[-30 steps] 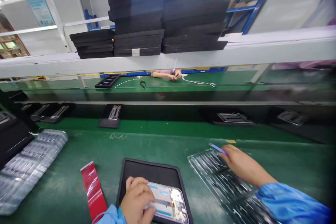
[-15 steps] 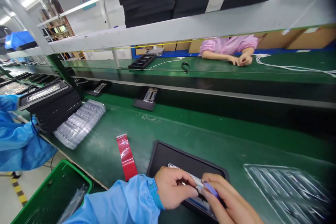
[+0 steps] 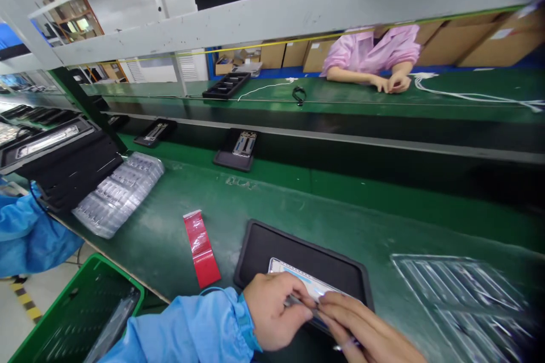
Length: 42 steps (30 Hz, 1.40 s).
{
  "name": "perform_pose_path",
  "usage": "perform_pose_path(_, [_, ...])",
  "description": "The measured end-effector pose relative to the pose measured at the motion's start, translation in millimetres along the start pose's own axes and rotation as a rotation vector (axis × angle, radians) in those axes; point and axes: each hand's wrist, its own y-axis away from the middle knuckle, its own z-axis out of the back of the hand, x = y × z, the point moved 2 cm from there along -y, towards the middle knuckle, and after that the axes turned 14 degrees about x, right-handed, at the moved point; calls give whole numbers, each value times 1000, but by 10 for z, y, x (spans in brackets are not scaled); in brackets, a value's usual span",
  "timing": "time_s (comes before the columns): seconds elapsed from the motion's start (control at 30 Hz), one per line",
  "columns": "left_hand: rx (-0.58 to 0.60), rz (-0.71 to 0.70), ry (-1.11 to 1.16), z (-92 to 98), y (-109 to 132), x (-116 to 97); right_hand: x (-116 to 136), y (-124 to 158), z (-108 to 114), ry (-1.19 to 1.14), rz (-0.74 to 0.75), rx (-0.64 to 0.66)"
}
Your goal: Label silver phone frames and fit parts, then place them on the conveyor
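Observation:
A black tray (image 3: 298,244) lies in front of me, and in it is a flat, silver-edged panel like a phone frame (image 3: 293,269), partly covered by my hands. Over the panel, my left hand (image 3: 276,309) is closed in a pinch, thumb against forefinger, on something small that I cannot make out. My right hand (image 3: 366,326) meets it from the right with fingers pressed together. Beneath those fingers shows a small shiny purplish piece (image 3: 348,345), mostly hidden. Left of the tray lies a red strip (image 3: 201,249) with a glossy surface.
A clear plastic tray (image 3: 460,289) with slots lies at right, stacked clear trays (image 3: 121,193) at left. A green crate (image 3: 72,306) stands below the bench edge. Black trays (image 3: 236,150) sit on the lower line. A co-worker's blue sleeve (image 3: 29,232) is at left; a person in pink (image 3: 370,57) sits opposite.
The view has tilted down and shifted slightly. My right fingers have flattened over the panel, and the purple piece seen between them now shows lower, under the hand. My left hand keeps its pinch.

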Motion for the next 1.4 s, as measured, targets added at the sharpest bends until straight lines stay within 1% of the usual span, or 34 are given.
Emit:
perform_pose_path(0.1, [-84,-63,-165,38,-63,111,-171,30,-19,205,33,-43])
perform_pose_path(0.17, [-103,-112,-295,63,-123,199,-292,23,-49,306,42,-33])
perform_pose_path(0.27, [-49,-101,-445,65,-198,309,-418,-5,-124,377,67,24])
perform_pose_path(0.37, [39,-58,-517,33,-224,355,-466,-29,-210,374,98,75])
perform_pose_path(0.47, [90,-33,-527,11,-227,350,-491,-39,-264,351,81,96])
perform_pose_path(0.63, [129,-7,-522,28,-247,330,-541,-33,-305,368,89,137])
perform_pose_path(0.8, [137,1,-528,43,-253,325,-553,-8,-343,332,40,154])
perform_pose_path(0.97, [143,1,-521,44,-248,313,-494,-17,-347,309,-34,137])
perform_pose_path(1.07, [148,5,-521,42,-246,307,-463,-43,-345,317,-68,151])
perform_pose_path(1.4, [141,4,-549,16,-241,344,-532,19,-314,295,-54,138])
